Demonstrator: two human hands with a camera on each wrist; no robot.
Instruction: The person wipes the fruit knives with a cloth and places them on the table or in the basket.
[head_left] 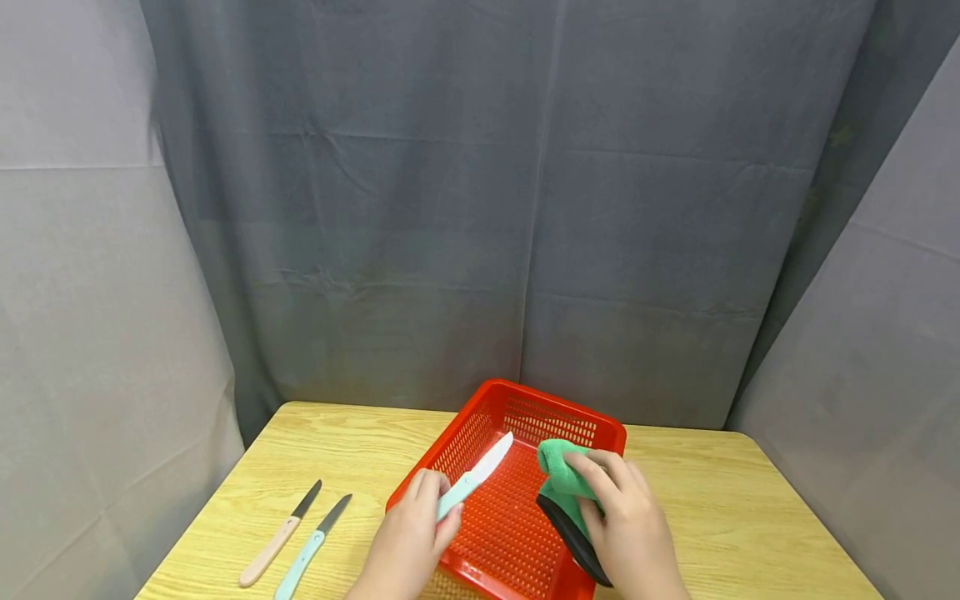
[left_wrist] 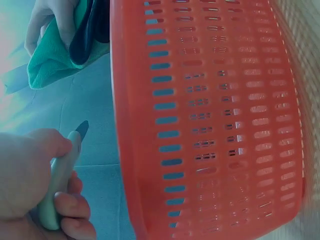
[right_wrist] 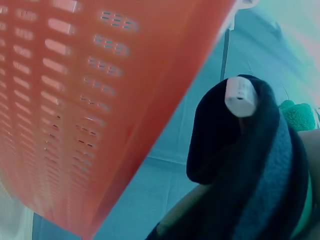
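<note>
My left hand [head_left: 411,529] grips a table knife by its mint-green handle [head_left: 456,495], fingers curled round it. The bright blade [head_left: 492,457] points up and away, over the red plastic basket [head_left: 446,447]. To the right, my right hand [head_left: 628,518] holds a folded green cloth [head_left: 561,460] with black edging, bunched between thumb and fingers. Cloth and knife are apart, both above the basket. The left wrist view shows the knife [left_wrist: 62,172] beside the basket's slotted wall. In the right wrist view, a white tag [right_wrist: 241,95] shows against the cloth's dark edging.
Two more knives lie side by side at the table's left: one with a beige handle [head_left: 267,552], one with a mint handle [head_left: 302,562]. The wooden table [head_left: 720,500] backs onto a grey curtain [head_left: 420,208], with pale cloth walls on both sides.
</note>
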